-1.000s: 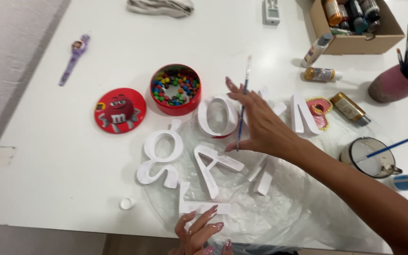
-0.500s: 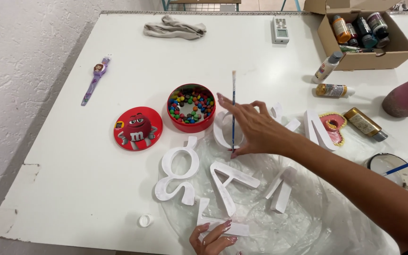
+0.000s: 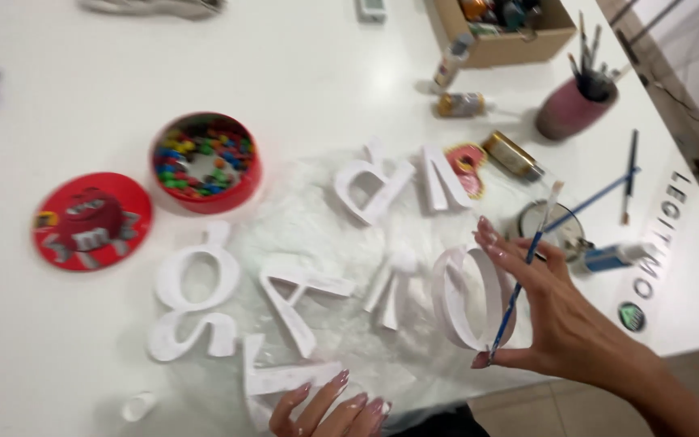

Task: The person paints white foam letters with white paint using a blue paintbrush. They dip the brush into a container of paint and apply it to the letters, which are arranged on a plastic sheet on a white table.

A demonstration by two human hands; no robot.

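Right hand [image 3: 560,311]: fingers closed around white ring letter [image 3: 467,295] and paintbrush [image 3: 527,263]. Left hand [image 3: 329,409]: fingers spread on near letter [image 3: 285,380], palm cut off by the frame edge.

The right hand [image 3: 556,320] has lifted the white ring letter [image 3: 467,298] rightward.

A white table [image 3: 58,356] carries everything. At its centre lies a clear plastic sheet [image 3: 301,226] under white block letters [image 3: 196,299]. At nine o'clock sit a red lid [image 3: 91,220] and a round red tin of coloured candies [image 3: 205,160]. At one o'clock stand a cardboard box [image 3: 502,32], small paint bottles [image 3: 463,103] and a pink brush pot [image 3: 572,109]. At three o'clock lie loose brushes [image 3: 629,174].
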